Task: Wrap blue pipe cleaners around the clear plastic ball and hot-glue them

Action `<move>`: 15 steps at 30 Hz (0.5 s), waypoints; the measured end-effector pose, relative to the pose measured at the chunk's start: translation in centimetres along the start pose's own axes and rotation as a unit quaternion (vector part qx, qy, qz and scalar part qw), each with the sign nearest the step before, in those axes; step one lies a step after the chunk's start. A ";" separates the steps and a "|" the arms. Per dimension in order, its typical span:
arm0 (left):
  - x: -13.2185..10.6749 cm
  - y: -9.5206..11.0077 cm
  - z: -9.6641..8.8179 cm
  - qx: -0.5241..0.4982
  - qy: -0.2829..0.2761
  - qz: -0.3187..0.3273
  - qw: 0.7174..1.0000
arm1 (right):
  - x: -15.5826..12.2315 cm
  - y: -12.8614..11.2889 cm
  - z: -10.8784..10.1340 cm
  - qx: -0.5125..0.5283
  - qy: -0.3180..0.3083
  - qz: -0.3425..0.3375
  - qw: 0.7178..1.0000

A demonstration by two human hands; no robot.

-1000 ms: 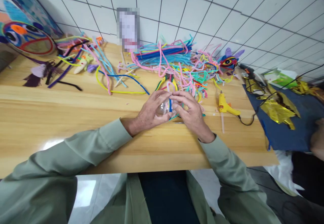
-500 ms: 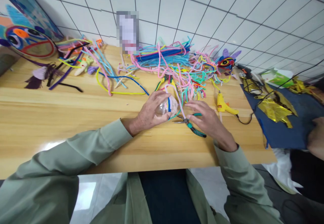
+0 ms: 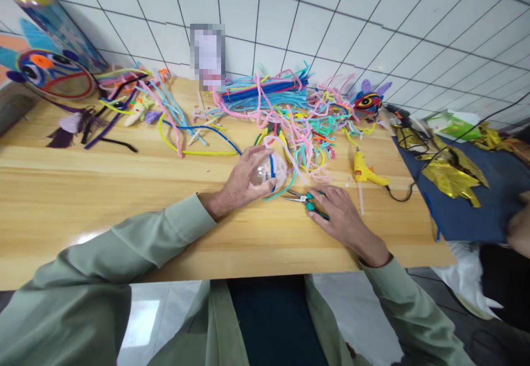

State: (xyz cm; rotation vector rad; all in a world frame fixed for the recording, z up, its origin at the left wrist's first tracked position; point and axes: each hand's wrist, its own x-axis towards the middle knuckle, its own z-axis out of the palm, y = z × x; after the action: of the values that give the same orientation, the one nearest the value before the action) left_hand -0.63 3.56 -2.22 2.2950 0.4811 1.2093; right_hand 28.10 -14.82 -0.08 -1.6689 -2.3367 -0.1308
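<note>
My left hand (image 3: 247,177) is wrapped round a clear, rounded plastic piece (image 3: 280,171), its exact kind not plain. A blue pipe cleaner (image 3: 272,168) runs across that piece. From its top a pale pink pipe cleaner (image 3: 293,160) bends over to the right, and a teal pipe cleaner (image 3: 285,189) curves below. Just to the right, my right hand (image 3: 337,211) has its fingers and thumb on the green-and-black handles of long-nosed pliers (image 3: 308,199). The pliers lie low at the table, their jaws parted and pointing left toward the plastic piece.
Behind my hands lies a heap of coloured pipe cleaners (image 3: 265,93). A yellow glue gun (image 3: 368,171) sits to the right, its cord trailing to a blue mat with gold foil (image 3: 451,173). Decorated masks (image 3: 62,76) stand at left. Another person's hand (image 3: 519,225) shows at far right.
My right hand has come down from beside the pale pink pipe cleaner onto the pliers' handles. The pale pink pipe cleaner's free end sits higher. My left hand keeps its hold.
</note>
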 end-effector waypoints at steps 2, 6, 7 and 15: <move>0.0 -0.1 0.2 0.003 0.006 0.005 1.000 | -0.4 -0.2 0.1 -0.010 0.042 -0.015 0.999; 0.0 -0.3 0.6 0.004 0.020 0.010 1.000 | -0.7 -0.1 -1.0 0.012 0.141 -0.052 0.989; -0.1 -0.4 0.6 0.002 0.020 0.011 1.000 | -0.6 -0.1 -1.5 0.019 0.156 -0.053 0.986; -0.1 -0.3 0.6 -0.012 0.022 0.009 1.000 | 4.2 -0.7 -3.8 0.020 0.188 -0.064 0.980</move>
State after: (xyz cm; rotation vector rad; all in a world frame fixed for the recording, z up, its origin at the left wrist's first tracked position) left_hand -0.25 3.64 -2.75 2.2616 0.4600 1.2691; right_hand 26.75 -12.06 4.73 -1.3352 -2.1391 -0.3858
